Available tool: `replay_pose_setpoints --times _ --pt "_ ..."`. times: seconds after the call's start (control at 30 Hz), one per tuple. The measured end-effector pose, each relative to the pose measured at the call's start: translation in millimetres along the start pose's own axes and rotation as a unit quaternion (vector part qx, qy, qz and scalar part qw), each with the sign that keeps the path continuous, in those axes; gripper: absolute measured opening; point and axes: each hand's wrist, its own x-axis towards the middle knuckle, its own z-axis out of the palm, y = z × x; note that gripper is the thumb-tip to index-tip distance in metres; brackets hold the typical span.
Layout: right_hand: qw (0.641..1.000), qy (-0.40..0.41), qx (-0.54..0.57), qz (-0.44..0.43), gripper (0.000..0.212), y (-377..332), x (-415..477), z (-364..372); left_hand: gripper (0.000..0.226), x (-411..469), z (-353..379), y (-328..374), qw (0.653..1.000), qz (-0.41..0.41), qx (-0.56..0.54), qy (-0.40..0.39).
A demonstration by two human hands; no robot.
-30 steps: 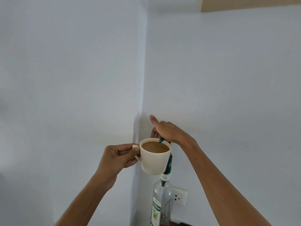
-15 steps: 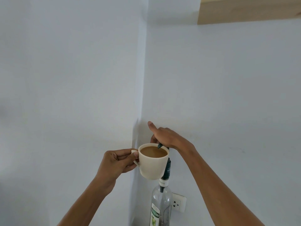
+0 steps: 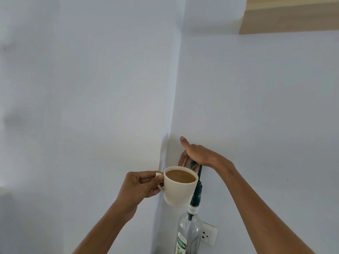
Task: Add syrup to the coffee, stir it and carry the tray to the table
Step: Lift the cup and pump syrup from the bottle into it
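A cream coffee cup (image 3: 178,194) full of light brown coffee hangs in the air near the wall corner, and my left hand (image 3: 141,186) pinches its handle. Just behind the cup stands a clear syrup bottle (image 3: 188,233) with a green and white label and a dark pump (image 3: 197,191) on top. My right hand (image 3: 199,155) lies palm down on the pump's head, thumb sticking up, with the spout right at the cup's far rim. The bottle's base is out of frame.
Two white walls meet in a corner (image 3: 172,107) right behind the cup. A white power socket (image 3: 208,234) sits on the right wall beside the bottle. A pale wooden cabinet edge (image 3: 289,15) juts out at the upper right.
My view has tilted a little upward, showing more of the wooden cabinet. My right hand sits slightly higher over the pump than before, and the cup stays at the spout.
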Motion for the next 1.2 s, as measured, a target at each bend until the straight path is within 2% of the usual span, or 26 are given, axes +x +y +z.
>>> replay_pose_setpoints --times 0.23,0.57,0.77,0.97,1.2 --pt "1.000 0.020 -0.010 -0.006 0.108 0 2 5 0.018 2 4 2 1.000 -0.003 0.002 0.003" --pt "0.999 0.049 -0.014 -0.013 0.102 5 5 8 0.020 8 5 -3 1.000 -0.005 0.005 -0.010" --pt "0.998 0.055 -0.022 -0.011 0.104 6 3 12 0.035 10 5 -6 1.000 -0.006 -0.001 -0.018" --pt "0.997 0.067 -0.027 -0.012 0.099 6 3 13 0.038 12 5 -6 1.000 -0.001 -0.010 -0.025" --pt "0.997 0.068 -0.039 -0.006 0.096 6 2 12 0.036 12 5 -5 1.000 0.001 -0.019 -0.024"
